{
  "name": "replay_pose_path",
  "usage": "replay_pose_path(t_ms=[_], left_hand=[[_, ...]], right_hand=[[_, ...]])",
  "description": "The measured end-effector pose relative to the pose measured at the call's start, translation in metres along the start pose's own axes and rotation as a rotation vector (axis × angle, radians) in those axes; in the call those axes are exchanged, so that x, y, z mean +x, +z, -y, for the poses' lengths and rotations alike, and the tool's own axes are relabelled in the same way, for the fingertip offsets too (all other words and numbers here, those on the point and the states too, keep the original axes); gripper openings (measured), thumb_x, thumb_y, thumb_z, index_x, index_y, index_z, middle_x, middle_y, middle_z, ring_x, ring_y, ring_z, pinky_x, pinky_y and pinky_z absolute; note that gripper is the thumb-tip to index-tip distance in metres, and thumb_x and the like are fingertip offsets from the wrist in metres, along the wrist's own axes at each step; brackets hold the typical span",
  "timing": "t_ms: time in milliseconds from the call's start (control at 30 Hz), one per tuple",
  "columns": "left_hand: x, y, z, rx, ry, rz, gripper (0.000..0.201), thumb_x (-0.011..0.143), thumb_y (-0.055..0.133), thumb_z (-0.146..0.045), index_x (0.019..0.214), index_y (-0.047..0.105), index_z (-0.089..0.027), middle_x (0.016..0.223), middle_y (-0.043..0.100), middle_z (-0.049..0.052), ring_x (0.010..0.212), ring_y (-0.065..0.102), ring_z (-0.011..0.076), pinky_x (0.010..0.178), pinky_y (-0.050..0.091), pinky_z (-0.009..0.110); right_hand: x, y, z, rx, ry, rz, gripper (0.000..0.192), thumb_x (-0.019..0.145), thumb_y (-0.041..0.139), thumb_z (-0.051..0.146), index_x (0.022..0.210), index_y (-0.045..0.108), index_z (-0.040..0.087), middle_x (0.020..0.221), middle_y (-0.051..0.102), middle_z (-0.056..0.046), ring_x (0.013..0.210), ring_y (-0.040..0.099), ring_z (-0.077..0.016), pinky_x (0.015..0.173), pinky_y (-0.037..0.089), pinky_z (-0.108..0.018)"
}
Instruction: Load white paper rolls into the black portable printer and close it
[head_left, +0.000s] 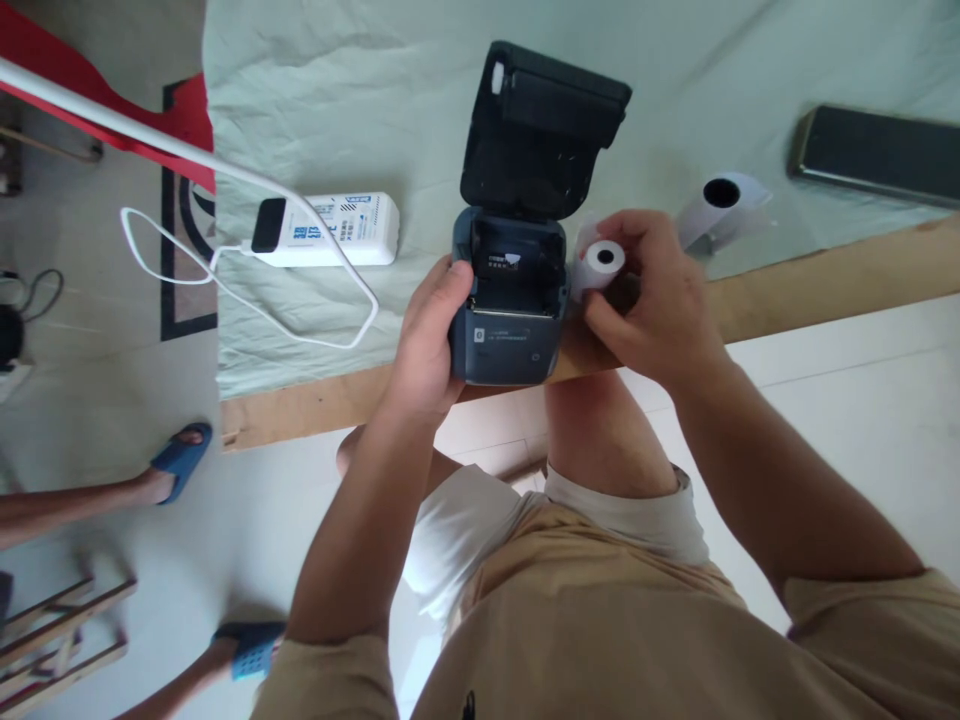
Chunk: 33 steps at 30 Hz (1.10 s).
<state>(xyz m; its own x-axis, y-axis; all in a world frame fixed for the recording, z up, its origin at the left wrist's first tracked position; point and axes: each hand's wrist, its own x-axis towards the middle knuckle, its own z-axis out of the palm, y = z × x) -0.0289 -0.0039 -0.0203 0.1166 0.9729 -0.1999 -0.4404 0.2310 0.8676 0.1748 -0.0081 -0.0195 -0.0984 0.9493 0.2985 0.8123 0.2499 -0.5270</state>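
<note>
Printer gripped by left hand – paper roll pinched in right hand, power bank nearby

White power bank with cable, second paper roll, dark phone on cloth.

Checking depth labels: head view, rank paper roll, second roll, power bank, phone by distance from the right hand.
1. Paper roll: held in the right hand, beside the open printer.
2. Second roll: on the cloth just beyond the hand, to its right.
3. Phone: far right, at the table's back.
4. Power bank: left of the printer.
</note>
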Motion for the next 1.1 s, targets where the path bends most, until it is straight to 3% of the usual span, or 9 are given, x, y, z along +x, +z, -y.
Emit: replay_pose_path(t_ms=[133, 300, 467, 567, 700, 900, 1100], left_hand=[[0.0, -0.001, 0.0, 0.01, -0.002, -0.015, 0.037, 0.095, 0.062, -0.058, 0.095, 0.07, -0.022, 0.095, 0.076, 0.005, 0.122, 0.07, 0.0273, 0.101, 0.059, 0.034], [0.0, 0.0, -0.001, 0.006, 0.01, -0.004, 0.034, 0.096, 0.062, -0.054, 0.095, 0.071, -0.021, 0.093, 0.076, 0.004, 0.121, 0.071, 0.0268, 0.102, 0.058, 0.035], [0.0, 0.001, -0.002, -0.005, 0.022, 0.005, 0.039, 0.093, 0.066, -0.059, 0.094, 0.07, -0.021, 0.1, 0.077, 0.006, 0.12, 0.071, 0.0266, 0.104, 0.057, 0.034], [0.0, 0.002, -0.001, -0.009, 0.028, 0.003, 0.042, 0.093, 0.065, -0.062, 0.093, 0.07, -0.02, 0.097, 0.077, 0.006, 0.122, 0.071, 0.027, 0.104, 0.057, 0.034], [0.0, 0.001, -0.001, 0.005, 0.019, 0.002, 0.043, 0.093, 0.064, -0.063, 0.096, 0.071, -0.021, 0.097, 0.077, 0.006, 0.123, 0.07, 0.0267, 0.105, 0.057, 0.034], [-0.001, 0.001, -0.001, -0.011, 0.032, 0.003, 0.04, 0.095, 0.063, -0.06, 0.095, 0.071, -0.021, 0.095, 0.076, 0.005, 0.127, 0.068, 0.0263, 0.107, 0.056, 0.035], [-0.001, 0.001, -0.001, -0.023, 0.029, 0.02, 0.039, 0.095, 0.063, -0.06, 0.096, 0.072, -0.021, 0.093, 0.076, 0.004, 0.125, 0.069, 0.0258, 0.104, 0.057, 0.033]], right_hand=[[-0.001, 0.003, -0.008, -0.017, -0.079, -0.023, 0.035, 0.083, 0.059, 0.028, 0.118, 0.057, 0.027, 0.121, 0.068, -0.01, 0.115, 0.066, -0.0312, 0.099, 0.054, -0.051], [-0.001, 0.004, -0.011, 0.052, -0.017, -0.066, 0.051, 0.083, 0.057, 0.023, 0.134, 0.052, 0.027, 0.122, 0.07, -0.009, 0.106, 0.069, -0.0277, 0.095, 0.056, -0.048], [-0.001, 0.003, -0.009, -0.007, -0.023, -0.084, 0.044, 0.088, 0.058, 0.026, 0.132, 0.057, 0.028, 0.129, 0.067, -0.011, 0.122, 0.065, -0.0304, 0.108, 0.052, -0.051], [-0.002, 0.003, -0.008, 0.019, -0.04, -0.064, 0.053, 0.088, 0.052, 0.02, 0.141, 0.05, 0.027, 0.13, 0.068, -0.01, 0.121, 0.066, -0.0276, 0.106, 0.053, -0.048], [-0.001, 0.002, -0.01, -0.012, -0.045, -0.056, 0.047, 0.089, 0.054, 0.023, 0.136, 0.056, 0.028, 0.131, 0.067, -0.011, 0.123, 0.065, -0.0296, 0.108, 0.052, -0.051], [0.0, 0.0, -0.012, 0.091, -0.084, -0.05, 0.057, 0.085, 0.047, 0.012, 0.14, 0.054, 0.026, 0.13, 0.069, -0.008, 0.12, 0.066, -0.0239, 0.106, 0.054, -0.046], [0.003, 0.001, -0.008, -0.049, -0.015, -0.038, 0.048, 0.089, 0.06, 0.027, 0.137, 0.058, 0.028, 0.124, 0.064, -0.012, 0.12, 0.063, -0.028, 0.107, 0.052, -0.05]])
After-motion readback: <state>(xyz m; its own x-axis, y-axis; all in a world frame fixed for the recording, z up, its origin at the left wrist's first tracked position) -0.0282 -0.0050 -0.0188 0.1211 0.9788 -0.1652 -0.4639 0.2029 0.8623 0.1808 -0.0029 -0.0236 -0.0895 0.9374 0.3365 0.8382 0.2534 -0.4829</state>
